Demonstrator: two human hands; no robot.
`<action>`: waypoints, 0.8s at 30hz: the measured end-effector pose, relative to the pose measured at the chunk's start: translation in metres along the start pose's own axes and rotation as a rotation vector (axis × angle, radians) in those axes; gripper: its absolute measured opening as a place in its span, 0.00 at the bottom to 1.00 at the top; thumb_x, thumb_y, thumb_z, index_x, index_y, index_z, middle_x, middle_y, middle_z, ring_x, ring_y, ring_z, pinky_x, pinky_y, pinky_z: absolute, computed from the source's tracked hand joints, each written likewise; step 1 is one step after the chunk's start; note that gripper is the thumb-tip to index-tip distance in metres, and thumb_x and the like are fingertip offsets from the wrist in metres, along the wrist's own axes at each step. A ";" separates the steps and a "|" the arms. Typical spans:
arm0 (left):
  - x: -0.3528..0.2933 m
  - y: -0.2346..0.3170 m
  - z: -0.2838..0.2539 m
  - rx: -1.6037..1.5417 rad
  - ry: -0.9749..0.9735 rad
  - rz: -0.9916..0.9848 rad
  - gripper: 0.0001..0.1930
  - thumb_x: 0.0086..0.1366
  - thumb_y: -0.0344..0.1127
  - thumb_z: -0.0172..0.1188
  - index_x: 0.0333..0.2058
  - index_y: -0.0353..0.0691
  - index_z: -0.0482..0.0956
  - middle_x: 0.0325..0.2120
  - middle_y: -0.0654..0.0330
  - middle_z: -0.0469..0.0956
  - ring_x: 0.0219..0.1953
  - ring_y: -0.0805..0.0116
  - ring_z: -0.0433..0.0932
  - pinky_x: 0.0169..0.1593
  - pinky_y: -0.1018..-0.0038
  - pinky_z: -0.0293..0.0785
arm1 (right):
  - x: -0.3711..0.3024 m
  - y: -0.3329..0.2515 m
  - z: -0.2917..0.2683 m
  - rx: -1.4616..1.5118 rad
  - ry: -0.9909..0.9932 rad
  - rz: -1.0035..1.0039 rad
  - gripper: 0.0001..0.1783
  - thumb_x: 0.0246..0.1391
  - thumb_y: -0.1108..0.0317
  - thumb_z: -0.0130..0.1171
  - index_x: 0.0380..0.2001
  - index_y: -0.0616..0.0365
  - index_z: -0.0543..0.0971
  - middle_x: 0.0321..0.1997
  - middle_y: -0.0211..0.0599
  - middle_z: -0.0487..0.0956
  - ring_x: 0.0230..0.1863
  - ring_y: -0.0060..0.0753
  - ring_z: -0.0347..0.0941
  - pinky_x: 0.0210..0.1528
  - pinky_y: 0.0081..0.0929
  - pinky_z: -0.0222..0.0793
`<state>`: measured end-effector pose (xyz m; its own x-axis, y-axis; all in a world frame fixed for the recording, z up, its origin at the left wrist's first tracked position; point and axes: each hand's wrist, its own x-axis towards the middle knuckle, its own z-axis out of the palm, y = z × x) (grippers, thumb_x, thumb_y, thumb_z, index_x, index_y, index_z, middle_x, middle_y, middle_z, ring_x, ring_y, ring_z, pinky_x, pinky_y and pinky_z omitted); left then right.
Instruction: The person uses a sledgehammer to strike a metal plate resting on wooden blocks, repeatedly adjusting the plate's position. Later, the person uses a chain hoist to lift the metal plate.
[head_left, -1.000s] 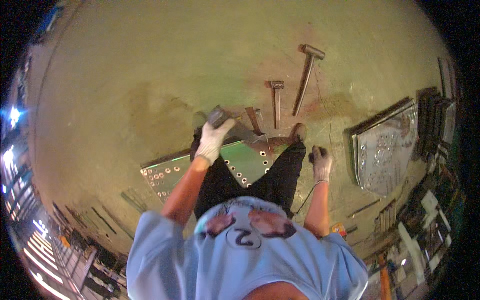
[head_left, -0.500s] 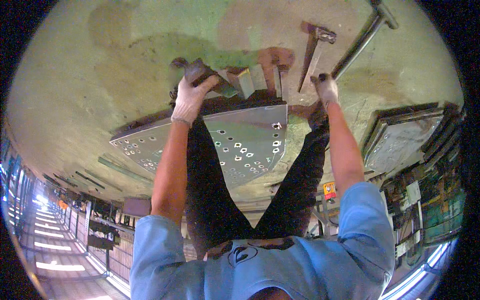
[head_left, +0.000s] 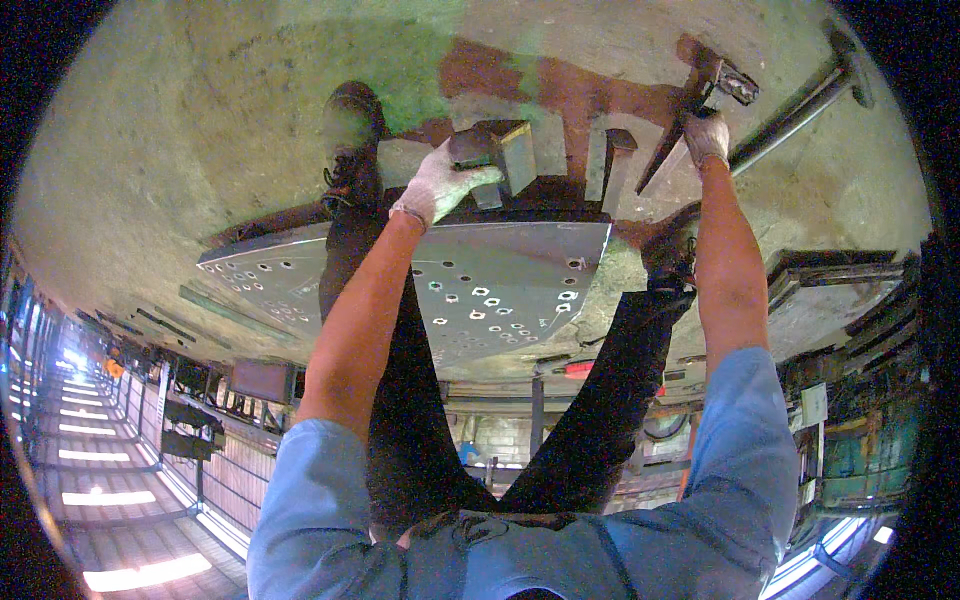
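Observation:
My left hand (head_left: 440,188), in a pale work glove, grips a grey steel block (head_left: 474,150), its thumb stretched along the near face. Right beside it stands another angled metal block (head_left: 517,155) with a yellowish edge. Both are at the far edge of a large steel plate (head_left: 510,245) with many round holes, several ringed in white. My right hand (head_left: 707,138), gloved as well, is closed on a hammer (head_left: 738,84) just below its head. Its tapering handle (head_left: 660,165) points back toward the plate; the fingers' far side is hidden.
A long-handled T-shaped metal bar (head_left: 800,118) lies to the right of the hammer. One more narrow metal block (head_left: 617,160) stands past the plate's edge. Stacked plates (head_left: 830,280) are at the right. My shoes (head_left: 352,140) flank the steel plate on the concrete floor.
My left hand has moved the steel block right, up against the other blocks. My right hand has gone from beside the handle's end up to the hammer near its head. The view has shifted.

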<state>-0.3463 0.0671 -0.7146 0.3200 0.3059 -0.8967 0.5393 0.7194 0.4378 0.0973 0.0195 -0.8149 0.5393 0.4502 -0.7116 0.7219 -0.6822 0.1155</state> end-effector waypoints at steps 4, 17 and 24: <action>0.006 -0.030 -0.016 0.088 0.012 -0.056 0.29 0.53 0.39 0.71 0.53 0.39 0.73 0.47 0.60 0.79 0.50 0.65 0.76 0.57 0.70 0.69 | -0.006 -0.007 -0.017 0.265 -0.159 0.012 0.21 0.50 0.54 0.61 0.38 0.62 0.79 0.35 0.43 0.81 0.35 0.40 0.79 0.39 0.38 0.75; -0.005 -0.027 -0.101 0.167 0.046 0.010 0.32 0.50 0.50 0.73 0.50 0.38 0.75 0.45 0.55 0.81 0.49 0.62 0.78 0.54 0.69 0.71 | -0.093 -0.029 -0.062 1.078 -0.467 0.133 0.15 0.53 0.62 0.64 0.37 0.58 0.74 0.23 0.28 0.72 0.18 0.23 0.65 0.20 0.24 0.66; -0.010 -0.002 -0.117 0.137 0.108 0.075 0.27 0.55 0.43 0.71 0.51 0.39 0.75 0.45 0.58 0.80 0.47 0.66 0.78 0.54 0.69 0.71 | -0.105 -0.067 -0.075 0.830 -0.498 0.206 0.13 0.53 0.60 0.63 0.32 0.55 0.71 0.20 0.29 0.70 0.16 0.24 0.64 0.17 0.26 0.65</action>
<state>-0.4421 0.1354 -0.7140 0.2815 0.4261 -0.8598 0.6207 0.6024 0.5018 0.0246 0.0615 -0.6965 0.2394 0.1133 -0.9643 -0.0009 -0.9931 -0.1169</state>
